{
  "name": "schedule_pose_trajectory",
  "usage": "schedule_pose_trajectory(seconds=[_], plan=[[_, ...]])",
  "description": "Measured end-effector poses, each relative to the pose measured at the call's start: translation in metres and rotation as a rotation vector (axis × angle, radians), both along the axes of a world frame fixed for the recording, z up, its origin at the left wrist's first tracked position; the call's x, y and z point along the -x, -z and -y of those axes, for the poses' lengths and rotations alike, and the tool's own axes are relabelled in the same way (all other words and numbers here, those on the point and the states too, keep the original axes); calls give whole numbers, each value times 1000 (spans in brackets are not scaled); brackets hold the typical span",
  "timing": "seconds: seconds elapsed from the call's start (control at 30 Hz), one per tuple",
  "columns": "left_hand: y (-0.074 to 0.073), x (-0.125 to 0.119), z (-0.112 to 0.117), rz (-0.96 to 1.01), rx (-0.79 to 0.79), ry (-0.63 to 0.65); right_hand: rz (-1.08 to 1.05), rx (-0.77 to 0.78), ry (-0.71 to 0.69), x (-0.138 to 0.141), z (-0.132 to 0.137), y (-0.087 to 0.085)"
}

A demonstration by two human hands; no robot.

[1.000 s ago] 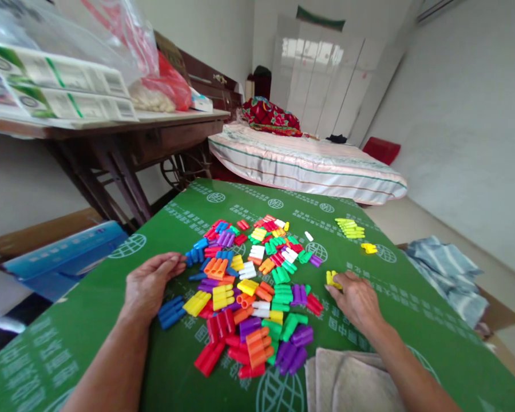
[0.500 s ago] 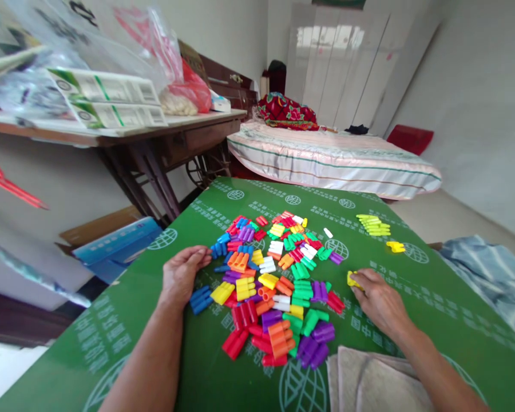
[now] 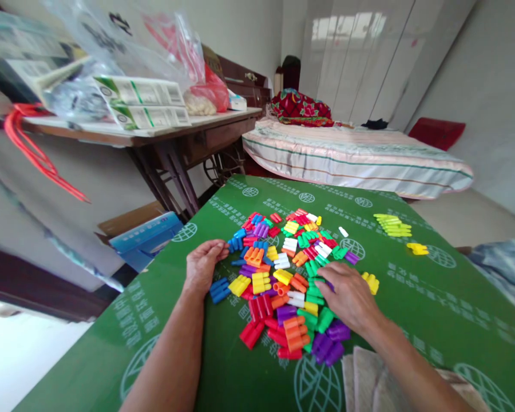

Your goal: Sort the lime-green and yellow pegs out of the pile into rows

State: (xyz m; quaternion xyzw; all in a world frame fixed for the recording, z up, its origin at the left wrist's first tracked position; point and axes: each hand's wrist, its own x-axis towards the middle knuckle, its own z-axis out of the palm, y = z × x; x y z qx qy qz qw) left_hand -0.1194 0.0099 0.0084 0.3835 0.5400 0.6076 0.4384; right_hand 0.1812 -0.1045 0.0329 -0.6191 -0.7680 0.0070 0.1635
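A heap of small coloured plastic pieces (image 3: 289,280) lies in the middle of the green printed table cover (image 3: 412,309). My left hand (image 3: 202,265) rests flat at the heap's left edge, fingers stretched out, beside blue pieces (image 3: 218,289). My right hand (image 3: 347,294) lies over the heap's right side, fingers curved down onto green and purple pieces; what its fingertips hold is hidden. A yellow piece (image 3: 371,281) lies just right of that hand. Further back right are a row of yellow-green pieces (image 3: 393,225) and a lone yellow piece (image 3: 417,248).
A folded beige cloth (image 3: 369,377) lies at the table's near edge. To the left stands a wooden sewing table (image 3: 163,137) with boxes and plastic bags. A blue box (image 3: 143,240) sits below it. A bed (image 3: 352,157) is behind.
My right hand let go of the yellow piece at the right and moved left onto the heap. The left hand stayed by the heap's edge. The camera turned left.
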Motion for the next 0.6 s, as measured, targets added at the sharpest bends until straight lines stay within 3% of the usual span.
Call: schedule_pose_trajectory(seconds=[0.1,0.2,0.43,0.6], plan=[[0,0,1,7,-3,3,-38,32,-142,38,-12,-11],[0,1,1,7,1,5,-7,49,-196,65,-24,-15],[1,2,0,-26,12,12,18,75,-224,79,-34,-7],[0,1,0,-22,12,6,-500,90,-189,66,-30,-3]])
